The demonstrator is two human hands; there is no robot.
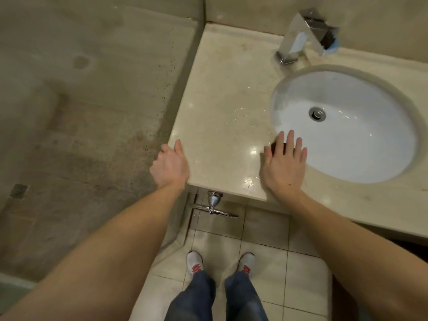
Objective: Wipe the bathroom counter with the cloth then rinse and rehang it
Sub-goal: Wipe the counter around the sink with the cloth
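Observation:
The beige marble counter [222, 107] runs from the left wall to the right, wet with drops near its front. A round white sink [361, 149] is set into it, with a drain [317, 114] in the middle. My left hand [170, 166] rests at the counter's front left corner, thumb on top, holding nothing. My right hand [283, 165] lies flat, fingers spread, on the counter beside the sink's left rim. No cloth is in view.
A chrome square faucet [298, 40] stands behind the sink at the back wall. A chrome towel bar [214, 208] hangs empty under the counter's front edge. A stained wall [88, 112] closes the left side. My shoes [220, 264] stand on the tiled floor.

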